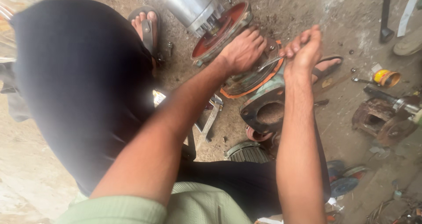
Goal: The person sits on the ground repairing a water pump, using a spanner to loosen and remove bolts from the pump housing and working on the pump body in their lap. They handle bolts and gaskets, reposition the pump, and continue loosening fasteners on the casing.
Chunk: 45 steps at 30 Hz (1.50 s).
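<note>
The pump housing [259,81], with its orange gasket, lies on the dirt floor [307,13] between the person's feet. The left hand [242,50] presses flat on it, steadying it, while the right hand [304,50] closes its grip on a thin metal tool [269,63] at the rim. A rusty casting [378,118] sits right.

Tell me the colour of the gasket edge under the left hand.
Orange gasket, seen in the head view.

The left hand [243,50] presses flat on the pump casing [255,81] by its orange gasket [263,84]; the right hand [304,50] grips a thin metal tool [269,63] against it; a yellow tin [386,77] lies well apart on the dirt floor [347,26].
</note>
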Motion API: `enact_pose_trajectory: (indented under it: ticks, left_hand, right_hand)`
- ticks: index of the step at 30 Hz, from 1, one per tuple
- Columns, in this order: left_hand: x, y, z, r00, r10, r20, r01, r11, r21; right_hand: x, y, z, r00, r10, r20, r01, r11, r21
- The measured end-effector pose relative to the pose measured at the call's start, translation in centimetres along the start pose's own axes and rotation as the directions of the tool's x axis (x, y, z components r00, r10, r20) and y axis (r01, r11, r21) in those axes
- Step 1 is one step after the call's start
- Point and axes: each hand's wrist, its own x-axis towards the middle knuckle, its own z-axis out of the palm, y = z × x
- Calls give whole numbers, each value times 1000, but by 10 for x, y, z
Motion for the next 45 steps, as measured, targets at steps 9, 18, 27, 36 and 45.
enact_pose_trajectory:
  ticks: [9,18,27,36,45]
  left_hand:
    - [-1,0,-10,997,9,77,-1,995,-101]
    - [-3,-1,-15,999,12,33,-9,997,-82]
    - [-3,4,-9,998,7,57,-2,996,-87]
    - [-4,-3,-5,999,21,45,-16,995,-99]
    - [-4,-2,-9,999,27,39,-22,993,-117]
  right_hand:
    - [-3,-9,-35,990,-101,-100,112,988,107]
    - [62,3,-19,939,340,-44,-340,940,8]
    - [-59,-8,-2,996,-92,-13,91,993,-71]
    - [-65,-19,16,961,-245,-129,255,964,69]
    - [63,-3,-35,956,291,48,-292,956,32]
